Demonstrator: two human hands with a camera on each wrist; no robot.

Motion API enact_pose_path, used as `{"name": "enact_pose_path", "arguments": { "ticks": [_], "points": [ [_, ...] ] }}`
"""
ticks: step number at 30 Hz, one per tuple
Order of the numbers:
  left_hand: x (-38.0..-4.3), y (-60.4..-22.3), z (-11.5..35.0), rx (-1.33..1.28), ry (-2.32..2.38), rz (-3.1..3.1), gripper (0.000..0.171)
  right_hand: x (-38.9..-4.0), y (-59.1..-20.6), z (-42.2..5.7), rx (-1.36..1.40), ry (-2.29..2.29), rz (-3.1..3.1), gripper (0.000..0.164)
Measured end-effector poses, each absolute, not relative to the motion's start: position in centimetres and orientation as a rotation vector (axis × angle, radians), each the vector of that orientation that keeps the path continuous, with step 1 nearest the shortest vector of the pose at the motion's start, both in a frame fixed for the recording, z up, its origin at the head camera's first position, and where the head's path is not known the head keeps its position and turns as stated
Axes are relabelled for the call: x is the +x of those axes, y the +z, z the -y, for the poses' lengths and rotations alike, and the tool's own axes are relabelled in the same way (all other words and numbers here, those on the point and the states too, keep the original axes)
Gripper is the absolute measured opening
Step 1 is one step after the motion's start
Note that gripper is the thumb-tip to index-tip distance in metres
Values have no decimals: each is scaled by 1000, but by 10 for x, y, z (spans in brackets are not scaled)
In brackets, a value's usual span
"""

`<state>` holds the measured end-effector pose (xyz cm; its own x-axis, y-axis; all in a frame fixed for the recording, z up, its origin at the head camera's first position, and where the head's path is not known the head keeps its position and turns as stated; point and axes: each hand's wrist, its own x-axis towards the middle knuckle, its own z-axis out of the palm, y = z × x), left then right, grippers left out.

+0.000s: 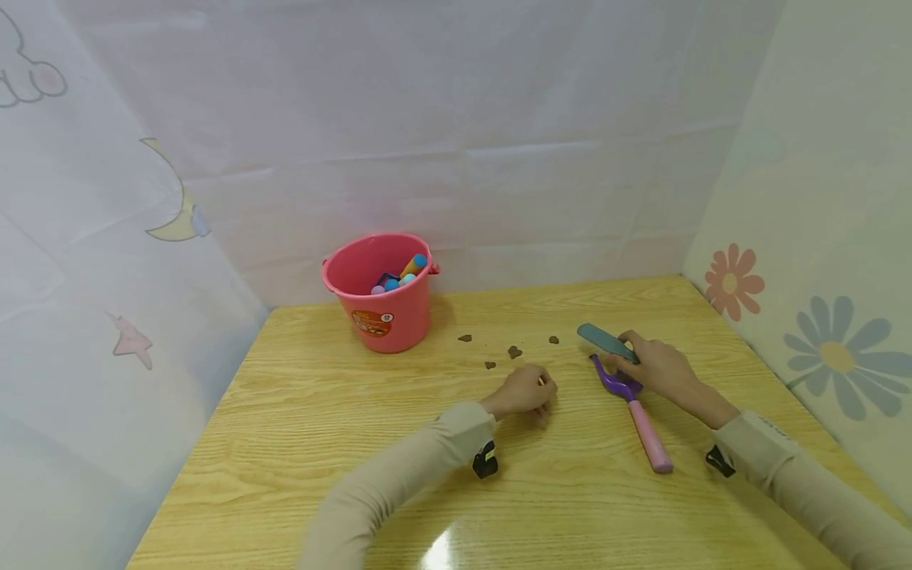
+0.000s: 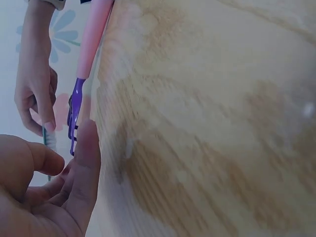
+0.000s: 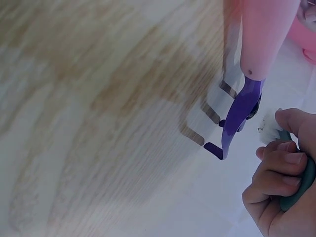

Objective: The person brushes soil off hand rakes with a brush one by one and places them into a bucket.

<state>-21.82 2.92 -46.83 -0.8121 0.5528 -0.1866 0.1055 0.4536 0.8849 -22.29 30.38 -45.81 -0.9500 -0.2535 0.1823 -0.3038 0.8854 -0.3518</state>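
Observation:
My right hand (image 1: 659, 368) grips a teal brush (image 1: 604, 340); its white bristles (image 3: 269, 127) show beside the thumb in the right wrist view. Just under that hand lies a small garden rake with a pink handle (image 1: 648, 435) and a purple head (image 3: 242, 111). The tines point down at the tabletop. Nearer the middle, my left hand (image 1: 526, 390) hovers low over the table with loosely bent fingers and nothing in them. Several brown crumbs of dirt (image 1: 514, 351) are scattered just beyond it.
A pink bucket (image 1: 399, 321) stands at the back left of the wooden table (image 1: 299, 443), with small colourful toys (image 1: 392, 285) inside. Pale printed sheets (image 1: 556, 206) hang behind the table and on both sides.

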Motion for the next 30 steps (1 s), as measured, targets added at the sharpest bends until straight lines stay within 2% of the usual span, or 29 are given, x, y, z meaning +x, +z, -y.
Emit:
{"name": "enact_pose_path", "arguments": {
  "ticks": [11, 18, 30],
  "points": [
    [-205, -466, -56, 467, 1351, -2178, 18, -220, -452, -307, 355, 559, 2909, 47],
    [-194, -468, -73, 419, 1453, -1959, 30, -220, -453, -309, 335, 551, 2925, 49],
    [-185, -476, -103, 441, 1514, -1909, 25, -218, -448, -313, 260, 528, 2898, 50]
  ]
}}
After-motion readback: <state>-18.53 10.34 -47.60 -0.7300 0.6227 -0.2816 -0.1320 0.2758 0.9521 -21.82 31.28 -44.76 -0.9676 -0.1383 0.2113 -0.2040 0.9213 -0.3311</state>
